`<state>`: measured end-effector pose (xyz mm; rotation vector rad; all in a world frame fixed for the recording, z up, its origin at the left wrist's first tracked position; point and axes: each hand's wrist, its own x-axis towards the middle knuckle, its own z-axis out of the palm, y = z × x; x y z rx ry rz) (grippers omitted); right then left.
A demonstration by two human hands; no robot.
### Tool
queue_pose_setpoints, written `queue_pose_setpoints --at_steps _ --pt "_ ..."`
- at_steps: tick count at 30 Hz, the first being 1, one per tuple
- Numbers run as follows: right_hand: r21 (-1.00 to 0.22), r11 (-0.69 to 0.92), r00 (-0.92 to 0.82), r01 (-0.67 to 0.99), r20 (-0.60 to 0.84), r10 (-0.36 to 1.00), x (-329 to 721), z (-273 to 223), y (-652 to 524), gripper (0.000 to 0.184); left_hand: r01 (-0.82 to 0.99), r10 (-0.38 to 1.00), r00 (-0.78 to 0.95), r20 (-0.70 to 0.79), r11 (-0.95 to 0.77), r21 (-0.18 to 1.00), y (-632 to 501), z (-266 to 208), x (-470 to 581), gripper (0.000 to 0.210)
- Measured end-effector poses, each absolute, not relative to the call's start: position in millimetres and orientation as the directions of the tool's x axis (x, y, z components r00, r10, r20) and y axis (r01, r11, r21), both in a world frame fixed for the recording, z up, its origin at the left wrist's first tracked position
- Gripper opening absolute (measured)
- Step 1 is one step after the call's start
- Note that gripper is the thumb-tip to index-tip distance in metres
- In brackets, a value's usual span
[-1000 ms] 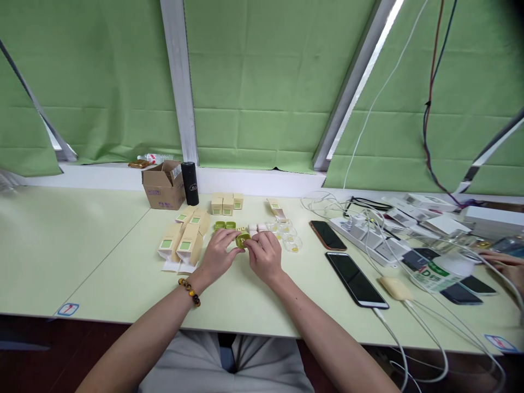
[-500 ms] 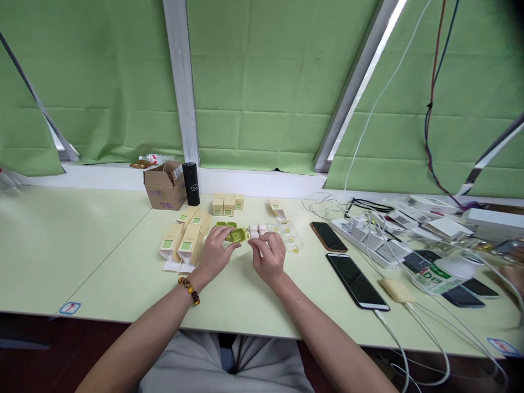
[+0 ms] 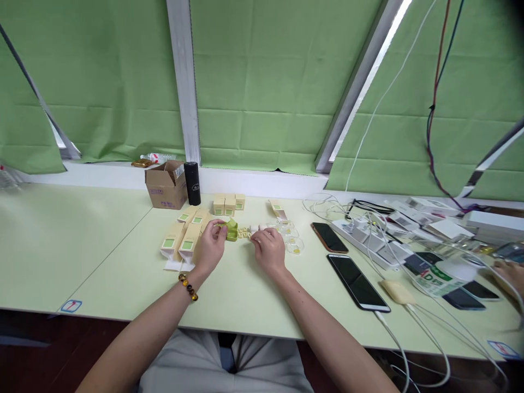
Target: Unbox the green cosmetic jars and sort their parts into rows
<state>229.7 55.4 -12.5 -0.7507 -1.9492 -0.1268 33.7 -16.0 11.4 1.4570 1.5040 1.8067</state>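
Observation:
My left hand (image 3: 211,243) pinches the left edge of a small green plastic case (image 3: 231,233) with rounded compartments. Just right of the case lie several small cream pieces with dark markings (image 3: 244,232), in rows. My right hand (image 3: 269,248) rests by their right end, thumb and fingers together; what they hold, if anything, is too small to make out. Small pale pink blocks (image 3: 254,228) show partly behind its fingers. Beyond it are clear round plastic cups (image 3: 295,245), one with a yellow bit inside. Left of my left hand lie long cream cartons with green labels (image 3: 189,238).
Small cream boxes (image 3: 225,204) and an opened carton piece (image 3: 277,208) lie farther back. A cardboard box (image 3: 166,186) and black bottle (image 3: 192,184) stand behind. To the right are phones (image 3: 357,281), a power strip (image 3: 370,240), cables and a white bottle (image 3: 444,275). Another person's hand (image 3: 510,278) shows far right.
My left hand has drawn back left and closed its fingers on the green case, which has shifted left. The cream pieces now show in the gap. My right hand has barely moved.

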Motion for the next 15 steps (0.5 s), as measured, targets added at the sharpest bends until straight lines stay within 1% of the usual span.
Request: queue_pose_setpoints --at_steps 2,3,5,7,9,11,13,15 --pt "-0.185 0.792 -0.358 0.582 0.815 0.454 228.1 -16.3 58.3 0.018 0.112 0.852 -0.408 0.328 -0.310 0.944 -12.9 11.6 33.3 0.042" --pt "-0.165 0.790 -0.378 0.590 0.808 0.451 227.0 -17.8 59.5 0.018 0.001 0.878 -0.396 0.268 -0.292 0.956 -12.1 12.5 33.5 0.044" --pt "-0.133 0.789 -0.406 0.599 0.799 0.443 224.6 -20.9 61.8 0.018 -0.182 0.923 -0.326 0.204 -0.273 0.944 -12.2 15.0 34.4 0.047" --pt "-0.118 0.785 -0.421 0.609 0.791 0.445 222.5 -24.0 63.9 0.019 -0.311 0.946 -0.277 0.167 -0.253 0.916 -13.8 17.4 35.1 0.047" --pt "-0.112 0.773 -0.429 0.624 0.778 0.459 221.3 -27.3 65.7 0.020 -0.390 0.956 -0.260 0.133 -0.230 0.891 -15.4 18.7 34.9 0.047" --pt "-0.109 0.757 -0.432 0.644 0.765 0.477 220.8 -30.2 67.1 0.021 -0.432 0.960 -0.258 0.112 -0.218 0.875 -16.0 18.8 34.3 0.047" --pt "-0.110 0.739 -0.431 0.665 0.752 0.499 220.7 -32.0 67.8 0.020 -0.437 0.956 -0.273 0.104 -0.220 0.872 -15.6 18.3 33.7 0.046" --pt "-0.116 0.722 -0.432 0.682 0.733 0.526 220.7 -32.7 68.0 0.019 -0.403 0.947 -0.302 0.108 -0.230 0.886 -14.6 18.0 33.3 0.046"
